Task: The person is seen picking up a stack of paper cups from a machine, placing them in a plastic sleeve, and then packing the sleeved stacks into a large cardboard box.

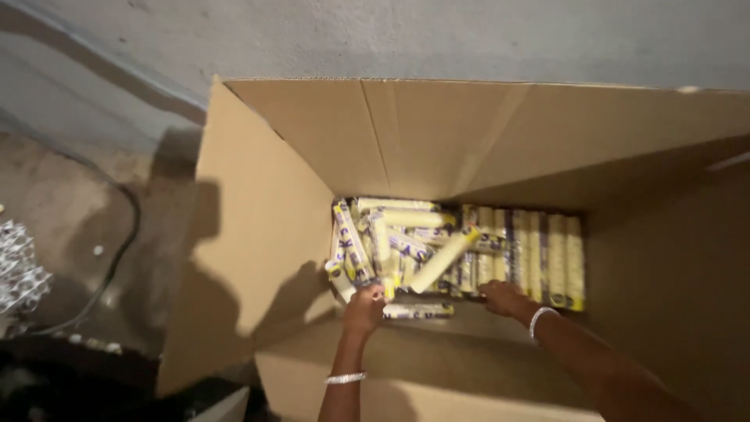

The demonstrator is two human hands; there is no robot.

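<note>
Here, a large open cardboard box (266,234) is seen from above, its flaps folded outward and its brown walls taking up most of the view. It is set on a dull concrete floor (70,195), against a grey wall (391,31). A dark cable (117,250) is laid in a curve across the floor to the left of the box, and a small heap of silvery, shiny material (17,270) is seen at the far left edge.

At the bottom of the box, a layer of pale yellow wrapped rolls (539,258) is packed: on the right they are lined up side by side in a neat row, while on the left they are piled loosely and crossed over one another (391,242).

Both arms are reached down into the box. The left hand (364,306) is closed around the near ends of the loose rolls on the left side, with one roll lying just below it. The right hand (502,297) is laid on the near edge of the rolls in the middle, fingers curled; whether a roll is actually gripped cannot be told. A beaded bracelet (344,378) is worn on the left wrist, and a thin bangle (539,316) on the right.
</note>
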